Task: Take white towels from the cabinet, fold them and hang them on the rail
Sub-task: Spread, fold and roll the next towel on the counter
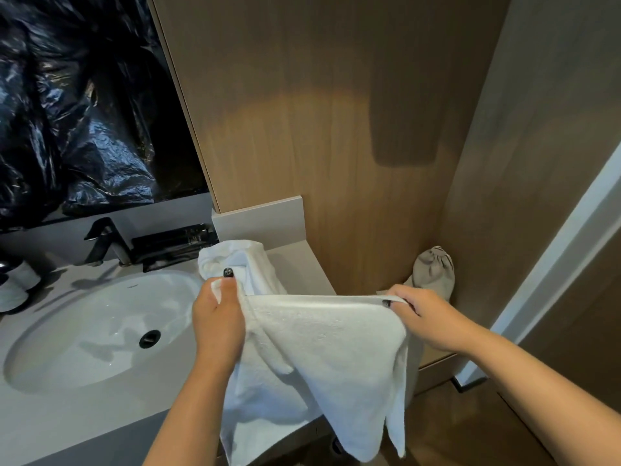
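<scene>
A white towel (322,358) hangs stretched between my two hands over the right end of the grey vanity counter (100,415). My left hand (215,317) pinches its upper left corner, thumb on top. My right hand (420,314) pinches the upper right corner, so the top edge runs taut and level. The towel's lower part droops past the counter's front edge. Behind my left hand a second white towel (235,264) lies bunched on the counter. No rail or cabinet shows in the head view.
A white oval sink (100,327) with a black drain sits left of the towel, a dark faucet (107,240) behind it. Black plastic sheeting (77,105) covers the mirror. A wooden wall panel (319,129) rises ahead. A grey cloth bag (433,270) hangs in the corner.
</scene>
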The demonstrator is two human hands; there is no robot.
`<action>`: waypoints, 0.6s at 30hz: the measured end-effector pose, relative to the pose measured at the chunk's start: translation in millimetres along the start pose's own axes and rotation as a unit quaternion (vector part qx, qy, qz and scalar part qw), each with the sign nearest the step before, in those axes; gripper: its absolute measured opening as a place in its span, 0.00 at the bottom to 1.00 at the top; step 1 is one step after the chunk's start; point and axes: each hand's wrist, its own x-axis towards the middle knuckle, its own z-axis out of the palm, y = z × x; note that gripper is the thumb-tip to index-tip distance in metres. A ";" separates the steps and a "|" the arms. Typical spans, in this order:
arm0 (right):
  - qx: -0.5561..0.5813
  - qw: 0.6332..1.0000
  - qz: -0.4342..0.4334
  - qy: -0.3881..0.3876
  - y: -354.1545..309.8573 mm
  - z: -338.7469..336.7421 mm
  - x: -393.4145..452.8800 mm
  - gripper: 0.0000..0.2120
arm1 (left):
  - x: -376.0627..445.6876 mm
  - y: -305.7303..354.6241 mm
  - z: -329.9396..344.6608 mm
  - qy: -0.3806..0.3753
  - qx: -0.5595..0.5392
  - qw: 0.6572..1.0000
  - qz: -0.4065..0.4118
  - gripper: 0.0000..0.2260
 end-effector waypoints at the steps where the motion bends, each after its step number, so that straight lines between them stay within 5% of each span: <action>1: 0.015 1.000 0.007 0.009 4.3 -1.5 0.4 0.12 | 0.5 0.9 -1.6 0.000 0.007 1.000 0.000 0.10; 7: 0.082 0.993 -0.034 0.080 -6.0 0.4 12.8 0.10 | -1.7 4.4 -0.1 -0.075 0.061 0.995 0.030 0.08; 14: 0.035 0.993 -0.106 0.035 -50.5 13.4 24.7 0.08 | -31.0 -2.3 26.1 -0.292 0.112 0.945 0.098 0.09; 18: 0.003 0.994 -0.107 0.027 -52.9 13.0 26.3 0.08 | -44.1 -13.9 37.5 -0.309 0.179 0.927 0.113 0.08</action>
